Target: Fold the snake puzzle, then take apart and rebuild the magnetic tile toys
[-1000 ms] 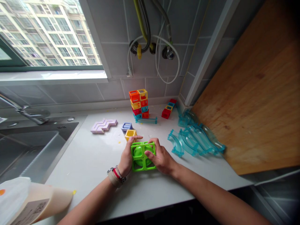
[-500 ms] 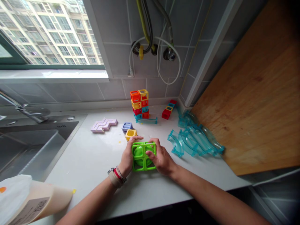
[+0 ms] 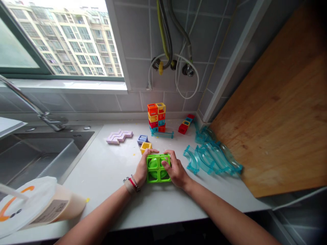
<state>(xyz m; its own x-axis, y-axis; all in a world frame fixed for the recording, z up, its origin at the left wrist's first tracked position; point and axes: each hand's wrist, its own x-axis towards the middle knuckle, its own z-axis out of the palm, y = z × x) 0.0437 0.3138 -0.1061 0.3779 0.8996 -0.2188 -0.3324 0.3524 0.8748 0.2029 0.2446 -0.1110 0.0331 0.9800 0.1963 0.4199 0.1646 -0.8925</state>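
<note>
Both hands grip a bright green block [image 3: 158, 169], a two-by-two grid of open square frames with rounded green shapes inside. My left hand [image 3: 142, 168] is closed along its left side, index finger stretched over the top edge. On the right side my right hand [image 3: 177, 171] holds it, thumb pressed on the front face. Just beyond the left fingers sit a yellow cube [image 3: 145, 147] and a blue-violet cube [image 3: 142, 140]. Behind them stands a stacked tower of coloured cubes [image 3: 156, 118], with a clear blue track piece [image 3: 162, 134] at its foot.
Clear blue curved tracks [image 3: 213, 158] lie heaped at right against a wooden board [image 3: 278, 112]. A row of cubes [image 3: 186, 124] lies near the corner. Lilac zigzag pieces [image 3: 119, 136] rest at left. A lidded cup [image 3: 43, 207] stands front left, beside the sink [image 3: 84, 139].
The camera view has tilted and shifted, so the whole scene sits a little further right. Both hands keep hold of the green block, which has tipped slightly.
</note>
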